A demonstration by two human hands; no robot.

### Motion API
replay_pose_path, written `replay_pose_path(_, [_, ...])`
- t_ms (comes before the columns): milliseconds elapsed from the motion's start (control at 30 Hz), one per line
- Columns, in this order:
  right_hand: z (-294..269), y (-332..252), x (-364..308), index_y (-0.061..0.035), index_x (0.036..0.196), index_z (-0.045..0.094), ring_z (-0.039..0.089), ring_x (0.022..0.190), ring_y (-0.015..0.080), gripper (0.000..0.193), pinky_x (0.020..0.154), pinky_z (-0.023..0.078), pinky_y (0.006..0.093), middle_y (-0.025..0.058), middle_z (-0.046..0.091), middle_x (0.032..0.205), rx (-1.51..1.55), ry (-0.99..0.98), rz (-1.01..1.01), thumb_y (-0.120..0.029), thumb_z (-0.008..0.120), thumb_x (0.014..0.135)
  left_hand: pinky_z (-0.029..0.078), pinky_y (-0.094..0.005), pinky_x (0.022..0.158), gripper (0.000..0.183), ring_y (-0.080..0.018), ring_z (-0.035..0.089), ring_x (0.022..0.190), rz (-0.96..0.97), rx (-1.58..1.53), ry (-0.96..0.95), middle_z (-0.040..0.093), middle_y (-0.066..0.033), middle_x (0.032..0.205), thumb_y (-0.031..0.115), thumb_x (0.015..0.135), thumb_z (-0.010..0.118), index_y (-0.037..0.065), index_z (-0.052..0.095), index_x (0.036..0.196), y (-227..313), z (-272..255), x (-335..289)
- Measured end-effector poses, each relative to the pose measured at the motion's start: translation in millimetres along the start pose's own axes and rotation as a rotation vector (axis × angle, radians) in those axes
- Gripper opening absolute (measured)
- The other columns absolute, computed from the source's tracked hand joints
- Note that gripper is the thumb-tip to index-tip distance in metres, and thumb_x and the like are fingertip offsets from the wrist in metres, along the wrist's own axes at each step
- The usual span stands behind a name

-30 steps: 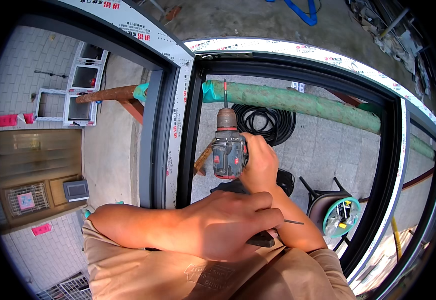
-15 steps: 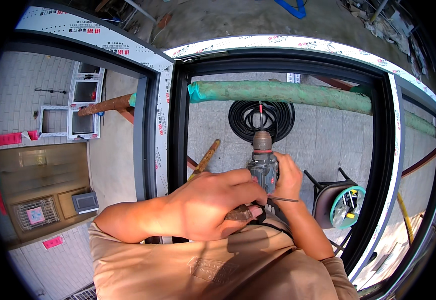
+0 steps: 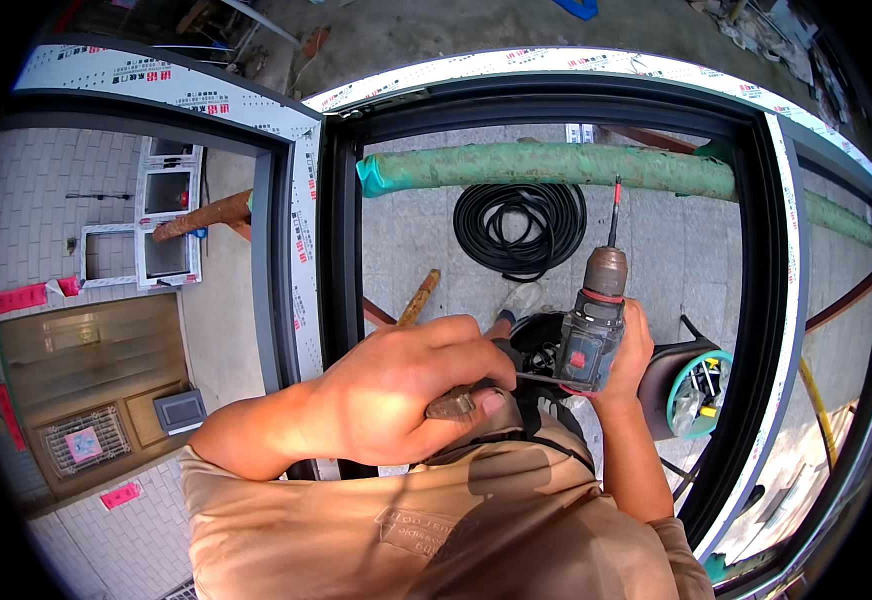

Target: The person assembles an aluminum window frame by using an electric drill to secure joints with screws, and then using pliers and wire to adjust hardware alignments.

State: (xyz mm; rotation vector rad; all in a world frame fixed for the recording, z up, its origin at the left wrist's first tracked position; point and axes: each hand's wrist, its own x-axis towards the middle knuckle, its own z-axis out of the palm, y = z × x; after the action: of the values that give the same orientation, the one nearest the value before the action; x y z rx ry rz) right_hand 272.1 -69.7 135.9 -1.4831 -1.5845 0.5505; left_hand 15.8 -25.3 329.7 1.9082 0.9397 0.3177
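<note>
A cordless drill (image 3: 591, 335) with a dark grey body, a red label patch, a dull metal chuck ringed in red and a thin red-collared bit stands upright just right of the picture's middle, bit pointing away from the person. The right hand (image 3: 628, 350) wraps its body from the right side, fingers curled round the housing and clamped on it, forearm coming up from the lower edge. The left hand (image 3: 401, 395) lies across the lower centre, knuckles up, wrist bent inward; its fingers are closed together round a small dark object at the drill's rear, thumb pressed over the end, though what that object is cannot be told. A thin wire runs between the two hands.

Around them stands a black aluminium window frame (image 3: 341, 250), smooth and square-edged, with white protective film on its outer faces. Beyond the opening lie a coil of black hose (image 3: 521, 225), a long green foam-wrapped pipe (image 3: 556, 165), grey paving and a teal-rimmed bucket (image 3: 701, 390).
</note>
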Motion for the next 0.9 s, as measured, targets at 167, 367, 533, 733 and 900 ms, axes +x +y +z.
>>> replay_pose_path(167, [-15.8, -6.6, 12.0, 0.0000, 0.110, 0.066, 0.067, 0.081, 0.0303, 0.036, 0.075, 0.054, 0.0379, 0.0151, 0.067, 0.093, 0.022, 0.026, 0.052, -0.003, 0.080, 0.077, 0.054, -0.0369, 0.067, 0.016, -0.0286, 0.067, 0.077, 0.040, -0.002, 0.037, 0.067, -0.0133, 0.092, 0.008, 0.096, 0.071, 0.000, 0.074, 0.109, 4.3, -5.1, 1.5])
replay_pose_path(367, [-33.5, 4.7, -18.9, -0.0004, 0.110, 0.066, 0.069, 0.082, 0.0317, 0.037, 0.077, 0.055, 0.0380, 0.0168, 0.069, 0.095, 0.023, 0.056, 0.200, -0.005, 0.082, 0.076, 0.050, -0.0340, 0.067, 0.018, -0.0244, 0.064, 0.075, -0.018, 0.039, 0.001, 0.068, -0.0134, 0.092, 0.012, 0.098, 0.068, -0.002, 0.074, 0.108, 8.2, 0.0, 12.8])
replay_pose_path(533, [-54.9, 5.1, -37.1, 0.0005, 0.121, 0.066, 0.070, 0.087, 0.0393, 0.053, 0.077, 0.057, 0.0418, 0.0183, 0.070, 0.102, 0.052, 0.086, 0.116, -0.011, 0.085, 0.072, 0.052, -0.0315, 0.073, 0.031, -0.0185, 0.066, 0.074, -0.125, -0.300, 0.081, 0.064, -0.0121, 0.090, 0.025, 0.106, 0.060, -0.005, 0.068, 0.103, 18.4, 10.0, 5.7])
replay_pose_path(733, [-101.1, -6.9, -56.3, -0.0005, 0.114, 0.067, 0.070, 0.080, 0.0359, 0.050, 0.070, 0.056, 0.0425, 0.0143, 0.068, 0.092, 0.087, 0.389, -0.078, -0.016, 0.085, 0.070, 0.053, -0.0376, 0.083, 0.028, -0.0171, 0.055, 0.079, 0.368, -0.418, 0.084, 0.046, -0.0088, 0.102, 0.032, 0.115, 0.044, 0.006, 0.051, 0.117, 101.5, 1.3, 92.5])
replay_pose_path(900, [-150.8, -52.9, -46.4, 0.0025, 0.114, 0.066, 0.069, 0.080, 0.0360, 0.048, 0.071, 0.055, 0.0410, 0.0162, 0.066, 0.090, 0.294, 0.644, -0.168, -0.019, 0.082, 0.074, 0.040, -0.0411, 0.119, 0.041, -0.0316, 0.058, 0.125, 0.538, -0.392, 0.342, 0.054, -0.0222, 0.138, 0.022, 0.117, 0.034, -0.005, 0.050, 0.143, 150.1, -76.1, 188.2])
